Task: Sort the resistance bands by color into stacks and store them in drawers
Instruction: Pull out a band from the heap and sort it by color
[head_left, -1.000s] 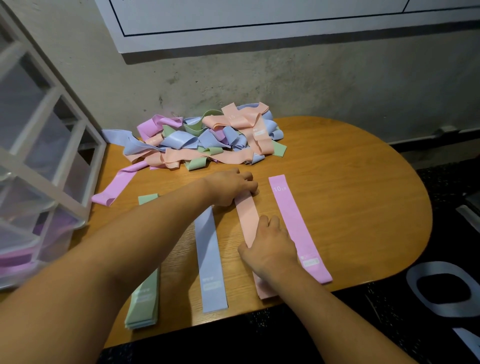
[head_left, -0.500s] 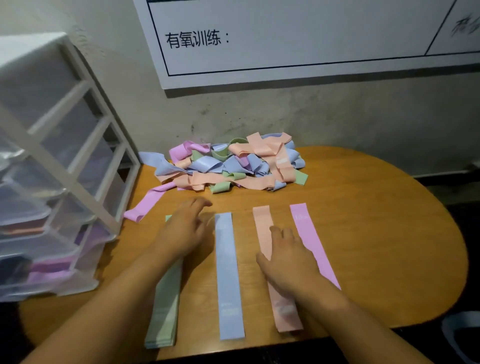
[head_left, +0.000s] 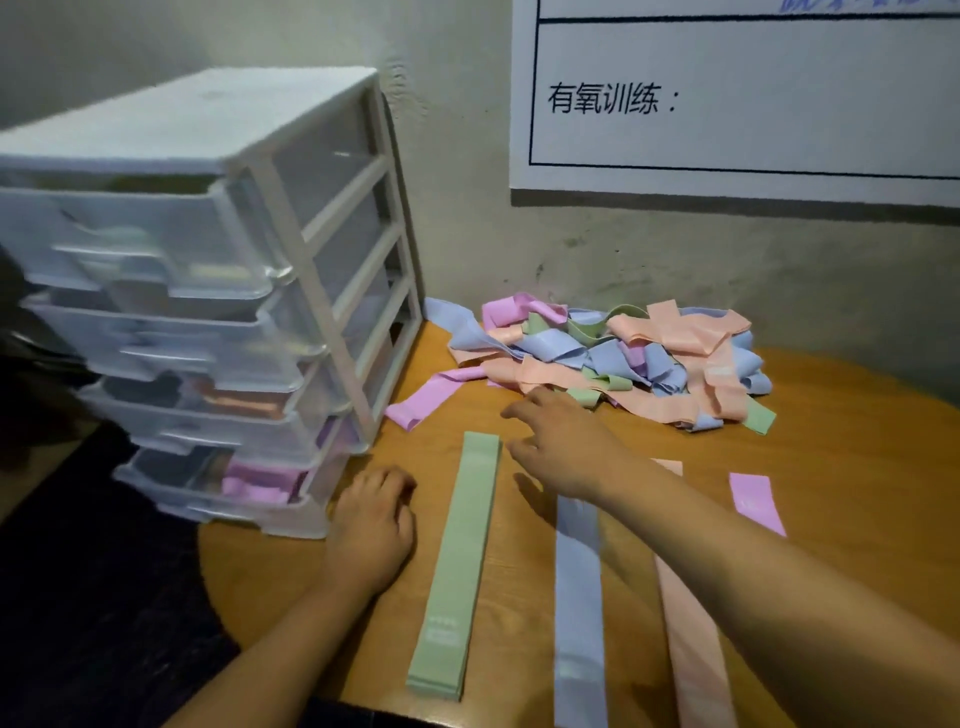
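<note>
Bands update: tangled pile (head_left: 623, 358) of pink/blue/peach/green sits at the back of the counter (head_left: 857, 467) by the wall. Four sorted strips are laid out in front of it: green stack (head_left: 457, 561), blue band (head_left: 579, 597), peach band (head_left: 691, 634), pink band (head_left: 756, 501).

My right hand (head_left: 561, 441) hovers just short of the pile's front edge, fingers apart, nothing in them. Left hand (head_left: 371, 519) rests on the counter between the drawer unit (head_left: 208, 286) and the green stack, fingers loosely curled, empty afaict.

Worry: my right forearm crosses over the blue + peach strips, so a careless pull could drag them crooked. Also the pile's knotted, so yanking one band prob hauls its neighbours onto the sorted rows. Green stack looks several layers thick, could slide if bumped.
</note>
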